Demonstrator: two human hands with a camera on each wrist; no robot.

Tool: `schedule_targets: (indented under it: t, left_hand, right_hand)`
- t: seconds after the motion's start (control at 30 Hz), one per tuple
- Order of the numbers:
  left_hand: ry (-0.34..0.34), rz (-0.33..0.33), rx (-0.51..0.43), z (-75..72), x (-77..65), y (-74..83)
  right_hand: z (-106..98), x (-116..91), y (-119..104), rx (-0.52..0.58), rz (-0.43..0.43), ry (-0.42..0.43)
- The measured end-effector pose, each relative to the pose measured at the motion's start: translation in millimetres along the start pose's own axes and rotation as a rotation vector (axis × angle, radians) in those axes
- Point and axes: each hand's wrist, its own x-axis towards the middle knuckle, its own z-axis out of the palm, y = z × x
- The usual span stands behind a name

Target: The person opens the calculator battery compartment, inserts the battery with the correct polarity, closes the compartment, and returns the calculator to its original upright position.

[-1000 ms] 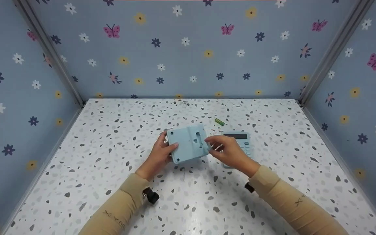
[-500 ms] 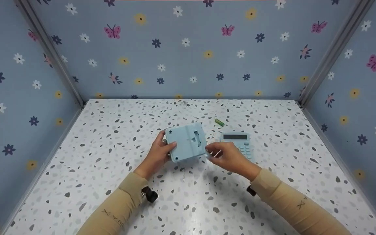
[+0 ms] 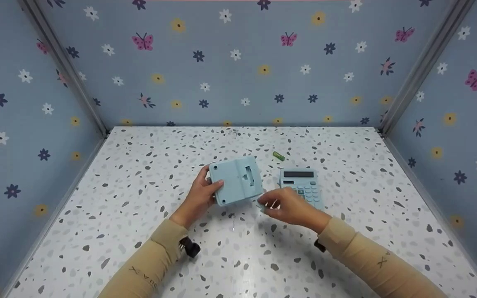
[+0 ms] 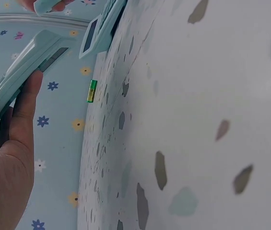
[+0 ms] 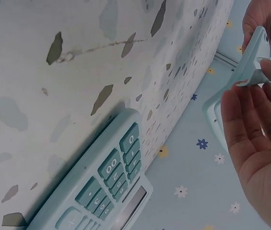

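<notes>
In the head view, my left hand (image 3: pixel 197 196) grips a light blue calculator (image 3: pixel 232 180) by its left edge, thumb on the back. Its back faces up, and the battery compartment (image 3: pixel 248 175) lies uncovered. What sits inside is too small to tell. Just off the calculator's lower right corner, my right hand (image 3: pixel 290 207) pinches a small light blue battery cover (image 5: pixel 256 76) between thumb and fingertips. From the left wrist, the held calculator (image 4: pixel 22 72) appears edge-on, raised off the table.
A second light blue calculator (image 3: pixel 298 174) lies face up on the speckled table (image 3: pixel 160 165), partly behind my right hand. A green battery (image 3: pixel 278 156) lies beyond it. Patterned blue panels (image 3: pixel 238 62) wall the back and sides.
My right hand has drawn the cover away from the compartment, down toward me, uncovering more of the second calculator. The left hand and its calculator have shifted only slightly.
</notes>
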Motion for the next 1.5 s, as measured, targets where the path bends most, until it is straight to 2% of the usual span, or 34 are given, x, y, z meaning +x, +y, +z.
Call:
schedule_targets:
  t: [0.57, 0.8, 1.1, 1.5]
  left_hand:
    - [0.013, 0.003, 0.003, -1.8, -1.1, 1.6]
    - [0.012, 0.007, -0.008, -1.2, -2.6, 2.9]
    - [0.026, 0.001, 0.022, -2.3, -3.6, 2.0]
    - [0.019, -0.001, 0.017, -3.0, -4.8, 2.3]
  right_hand:
    - [14, -6, 1, -0.025, 0.034, -0.17]
    - [20, -7, 4, -0.033, 0.015, -0.21]
    - [25, -8, 5, -0.034, 0.084, -0.266]
    - [30, -7, 6, -0.071, 0.107, -0.293]
